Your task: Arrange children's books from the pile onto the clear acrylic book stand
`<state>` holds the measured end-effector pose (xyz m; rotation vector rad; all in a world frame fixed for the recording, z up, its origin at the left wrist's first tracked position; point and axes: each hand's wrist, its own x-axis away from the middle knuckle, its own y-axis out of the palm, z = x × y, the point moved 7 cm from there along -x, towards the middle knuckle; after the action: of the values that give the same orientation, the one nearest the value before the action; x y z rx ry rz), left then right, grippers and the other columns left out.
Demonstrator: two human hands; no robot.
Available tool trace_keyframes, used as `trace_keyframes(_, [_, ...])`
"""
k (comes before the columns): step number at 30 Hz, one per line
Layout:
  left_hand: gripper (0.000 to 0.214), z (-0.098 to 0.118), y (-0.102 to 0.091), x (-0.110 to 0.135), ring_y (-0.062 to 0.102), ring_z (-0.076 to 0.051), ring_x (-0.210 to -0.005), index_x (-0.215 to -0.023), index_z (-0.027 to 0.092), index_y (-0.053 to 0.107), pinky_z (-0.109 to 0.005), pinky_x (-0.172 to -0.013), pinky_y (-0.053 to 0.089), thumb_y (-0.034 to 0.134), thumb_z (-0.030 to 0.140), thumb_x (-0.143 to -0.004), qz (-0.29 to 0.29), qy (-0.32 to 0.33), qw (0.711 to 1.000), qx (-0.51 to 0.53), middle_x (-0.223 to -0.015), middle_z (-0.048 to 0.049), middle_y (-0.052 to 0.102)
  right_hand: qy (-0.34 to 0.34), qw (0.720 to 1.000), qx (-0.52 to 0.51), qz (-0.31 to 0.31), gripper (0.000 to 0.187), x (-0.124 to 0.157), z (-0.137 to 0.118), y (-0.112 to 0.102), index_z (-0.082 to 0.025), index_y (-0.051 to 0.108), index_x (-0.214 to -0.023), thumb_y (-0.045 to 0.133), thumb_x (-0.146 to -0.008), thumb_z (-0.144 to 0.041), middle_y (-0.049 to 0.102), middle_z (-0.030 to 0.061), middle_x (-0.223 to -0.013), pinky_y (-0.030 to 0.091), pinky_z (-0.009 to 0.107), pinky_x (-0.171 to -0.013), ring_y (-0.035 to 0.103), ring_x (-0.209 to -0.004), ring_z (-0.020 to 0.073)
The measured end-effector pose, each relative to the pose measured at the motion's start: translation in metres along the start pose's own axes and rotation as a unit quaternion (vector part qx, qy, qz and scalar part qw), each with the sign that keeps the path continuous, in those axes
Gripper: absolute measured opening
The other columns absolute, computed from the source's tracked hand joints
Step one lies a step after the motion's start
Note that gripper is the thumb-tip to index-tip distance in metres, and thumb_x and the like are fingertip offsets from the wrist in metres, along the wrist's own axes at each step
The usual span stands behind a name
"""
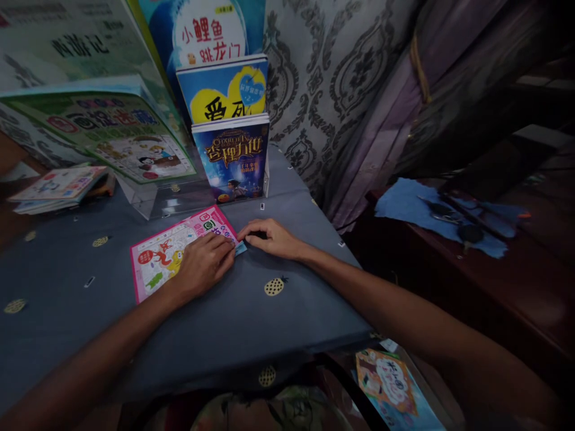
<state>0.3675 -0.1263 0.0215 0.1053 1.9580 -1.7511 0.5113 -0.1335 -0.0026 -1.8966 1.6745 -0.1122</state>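
Observation:
A pink-bordered children's picture book [155,254] lies at a slant on the grey-blue tablecloth, cartoon animals on its cover. My left hand [204,263] rests over the right part of the cover, fingers laid down together and slightly bent, hiding some of the print. At the book's right corner is my right hand [272,238], its thumb and forefinger closing on the edge. A small blue piece [241,248] sticks out beneath that corner, by my fingertips; whether it is a page or a separate sheet I cannot tell.
Behind, a clear stand [146,200] bears upright books, including a dark blue one [233,161] and a green one [148,149]. A small stack of books [63,185] sits left. Keys [469,233] lie on a blue cloth [404,206] at right. Another book [390,383] is below the table edge.

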Motion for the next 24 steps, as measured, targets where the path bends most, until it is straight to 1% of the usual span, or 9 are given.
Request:
trace_keyframes(10, [0.028,0.001,0.000,0.001,0.064,-0.021,-0.085,-0.098,0.016,0.073,-0.034,-0.075,0.053,0.046,0.025,-0.099,-0.004,0.008,1.000,-0.012,-0.094,-0.0074,0.075,0.003,1.000,-0.006,-0.004,0.023,0.000,0.000,0.001,-0.017,0.075,-0.096,0.054,-0.089,-0.013,0.075,0.0035,-0.092,0.051,0.031,-0.085,0.066,-0.086,0.0153])
trace_keyframes(13, [0.029,0.002,0.001,0.001,0.064,-0.021,-0.086,-0.098,0.016,0.072,-0.034,-0.076,0.053,0.045,0.026,-0.100,-0.007,0.008,1.000,-0.021,-0.095,-0.0078,0.074,-0.006,1.000,0.003,-0.007,0.023,0.001,-0.002,0.000,-0.017,0.075,-0.095,0.054,-0.088,-0.013,0.075,0.0034,-0.092,0.051,0.032,-0.086,0.066,-0.087,0.0156])
trace_keyframes(15, [0.029,0.003,0.003,0.002,0.064,-0.021,-0.087,-0.098,0.016,0.072,-0.034,-0.077,0.053,0.045,0.027,-0.100,-0.015,0.009,0.999,-0.029,-0.097,-0.0085,0.074,-0.025,0.999,0.021,-0.013,0.023,0.002,-0.006,0.000,-0.017,0.075,-0.094,0.053,-0.089,-0.013,0.076,0.0041,-0.093,0.051,0.033,-0.088,0.067,-0.089,0.0164])
trace_keyframes(19, [0.028,0.004,0.007,0.003,0.063,-0.024,-0.092,-0.101,0.015,0.071,-0.037,-0.079,0.053,0.046,0.029,-0.100,-0.035,0.004,0.999,-0.030,-0.100,-0.0107,0.073,-0.092,0.991,0.093,-0.038,0.019,0.007,-0.018,0.003,-0.018,0.075,-0.089,0.056,-0.090,-0.017,0.075,0.0075,-0.100,0.050,0.038,-0.093,0.067,-0.096,0.0195])
trace_keyframes(21, [0.028,0.004,0.008,0.004,0.063,-0.025,-0.093,-0.103,0.014,0.070,-0.039,-0.080,0.053,0.046,0.028,-0.100,-0.041,0.002,0.999,-0.024,-0.102,-0.0120,0.073,-0.116,0.983,0.131,-0.050,0.015,0.011,-0.021,0.005,-0.018,0.075,-0.089,0.060,-0.090,-0.019,0.075,0.0080,-0.102,0.051,0.039,-0.093,0.066,-0.097,0.0206])
trace_keyframes(24, [0.027,0.005,0.009,0.004,0.063,-0.025,-0.094,-0.101,0.014,0.070,-0.039,-0.082,0.053,0.045,0.026,-0.101,-0.044,0.007,0.999,-0.029,-0.103,-0.0122,0.072,-0.136,0.976,0.160,-0.058,0.011,0.014,-0.023,0.007,-0.018,0.075,-0.094,0.064,-0.090,-0.020,0.074,0.0087,-0.105,0.052,0.038,-0.090,0.064,-0.098,0.0212])
